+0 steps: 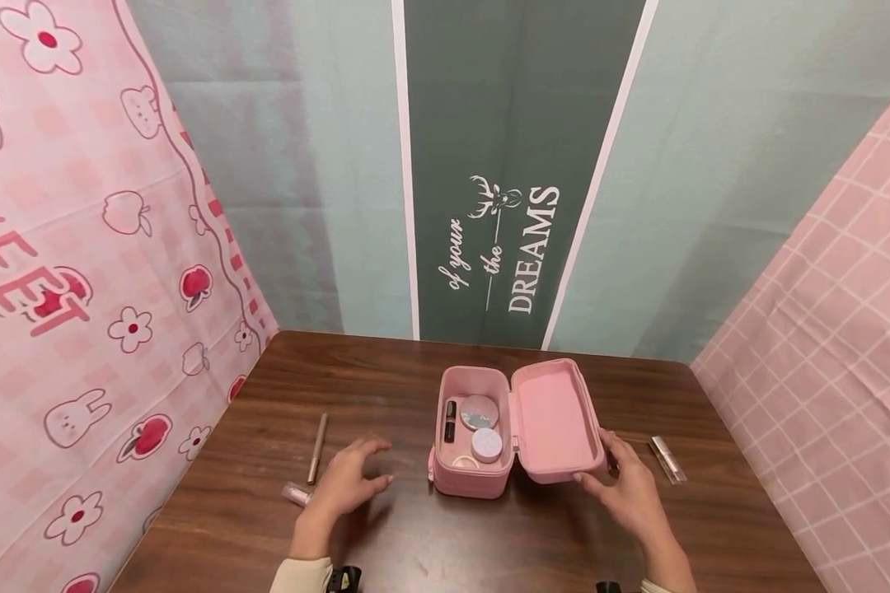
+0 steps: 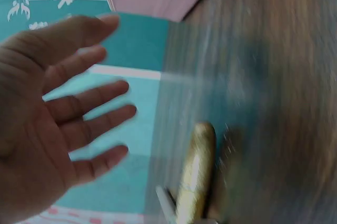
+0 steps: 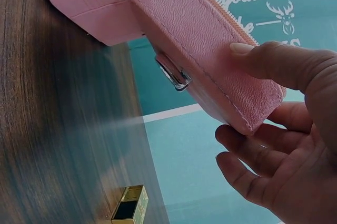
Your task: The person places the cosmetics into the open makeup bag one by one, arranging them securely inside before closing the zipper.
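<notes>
A pink cosmetic case [image 1: 471,480] stands on the table with its lid [image 1: 556,420] swung out to the right. My right hand [image 1: 630,490] holds the lid's near right corner, thumb on the side wall and fingers behind it, as the right wrist view shows. Inside the case lie a black tube [image 1: 450,422], a round compact [image 1: 479,412], a small round lidded pot [image 1: 486,445] and a pale round item partly hidden by the front wall. To the left of the case, my left hand [image 1: 348,478] hovers with fingers spread, holding nothing.
A slim gold-brown pen-shaped tube [image 1: 317,449] and a clear pinkish tube [image 1: 297,494] lie left of my left hand. On the far right rests a gold-and-clear tube [image 1: 667,459]. Fabric backdrops [image 1: 267,165] close off the table's back and sides.
</notes>
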Demonstrator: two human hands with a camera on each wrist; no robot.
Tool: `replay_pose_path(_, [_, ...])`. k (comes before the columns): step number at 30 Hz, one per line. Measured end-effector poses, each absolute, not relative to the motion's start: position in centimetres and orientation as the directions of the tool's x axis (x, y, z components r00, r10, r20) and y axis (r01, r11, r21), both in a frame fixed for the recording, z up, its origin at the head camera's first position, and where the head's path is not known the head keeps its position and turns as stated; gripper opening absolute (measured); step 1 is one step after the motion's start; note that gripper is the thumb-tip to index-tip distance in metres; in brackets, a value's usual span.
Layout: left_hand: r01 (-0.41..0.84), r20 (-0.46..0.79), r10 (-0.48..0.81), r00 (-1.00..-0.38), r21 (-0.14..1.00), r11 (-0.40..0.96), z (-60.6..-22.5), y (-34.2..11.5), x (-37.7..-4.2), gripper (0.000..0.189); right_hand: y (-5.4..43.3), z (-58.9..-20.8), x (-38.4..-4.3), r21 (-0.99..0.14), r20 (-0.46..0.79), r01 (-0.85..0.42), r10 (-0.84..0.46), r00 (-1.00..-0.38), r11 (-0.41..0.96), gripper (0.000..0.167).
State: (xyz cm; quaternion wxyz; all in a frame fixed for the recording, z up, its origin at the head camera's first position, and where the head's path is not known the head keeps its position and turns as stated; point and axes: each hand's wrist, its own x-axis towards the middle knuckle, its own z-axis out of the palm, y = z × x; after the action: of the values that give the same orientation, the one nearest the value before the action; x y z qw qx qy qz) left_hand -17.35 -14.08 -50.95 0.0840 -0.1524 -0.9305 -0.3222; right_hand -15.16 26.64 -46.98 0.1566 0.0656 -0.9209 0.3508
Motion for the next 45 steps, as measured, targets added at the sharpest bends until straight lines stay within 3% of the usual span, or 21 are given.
replay_pose_path(5, [0.352,0.284,0.215,-0.934,0.639,0.684,-51.7,-15.7,-17.4,0.045,26.6,-47.1,-15.2,-0.619,0.351,-0.242,-0.012,-0.936,0.747,0.072])
replay_pose_path(21, [0.200,0.170,0.108,-0.979,0.749,0.631,-54.0,-18.9,-17.1,0.044,26.6,-47.0,-15.2,-0.624,0.350,-0.241,-0.009,-0.937,0.743,0.072])
replay_pose_path(35, [0.192,0.092,0.179,-0.980,0.691,0.697,-54.9,-19.1,-17.9,0.040,26.7,-47.1,-15.1,-0.614,0.352,-0.242,-0.013,-0.936,0.751,0.071])
replay_pose_path(45, [0.192,0.145,0.127,-0.981,0.660,0.726,-54.8,-18.4,-18.5,0.031,26.8,-47.2,-15.2,-0.623,0.356,-0.246,-0.011,-0.934,0.742,0.072])
